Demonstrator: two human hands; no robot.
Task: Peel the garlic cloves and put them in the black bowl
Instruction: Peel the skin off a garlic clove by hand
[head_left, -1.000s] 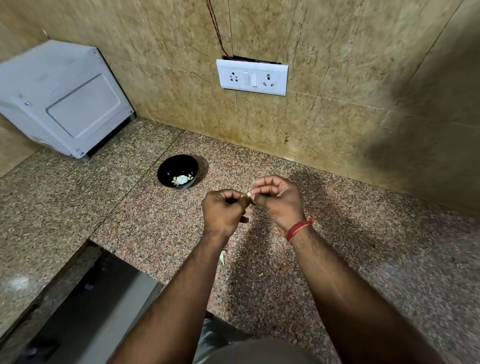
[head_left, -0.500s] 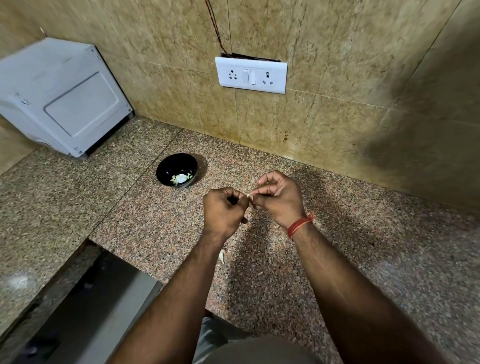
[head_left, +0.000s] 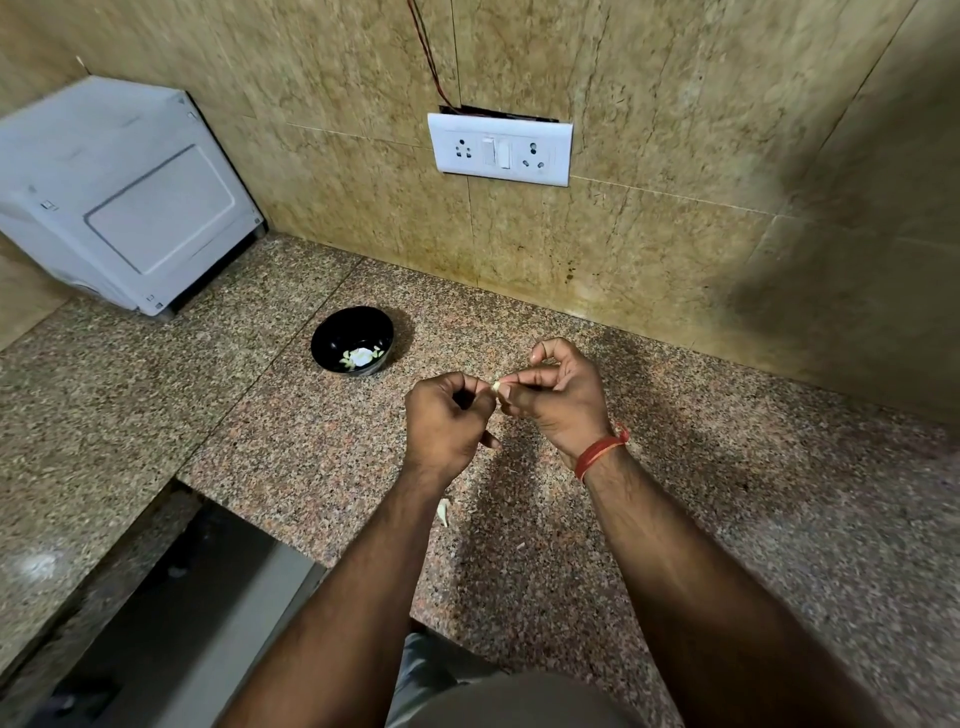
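Note:
A small pale garlic clove is pinched between my two hands above the granite counter. My right hand, with a red thread at the wrist, pinches it with thumb and fingertips. My left hand is curled into a fist against the clove's other side; most of the clove is hidden. The black bowl stands on the counter to the upper left of my hands, with several peeled cloves inside. A loose garlic piece lies on the counter beside my left forearm.
A white appliance stands at the back left by the tiled wall. A white socket panel is on the wall above. The granite counter drops off at a dark gap at lower left.
My right hand's fingers have lifted and spread a little while both hands keep working the clove. The hands stay in the same spot.

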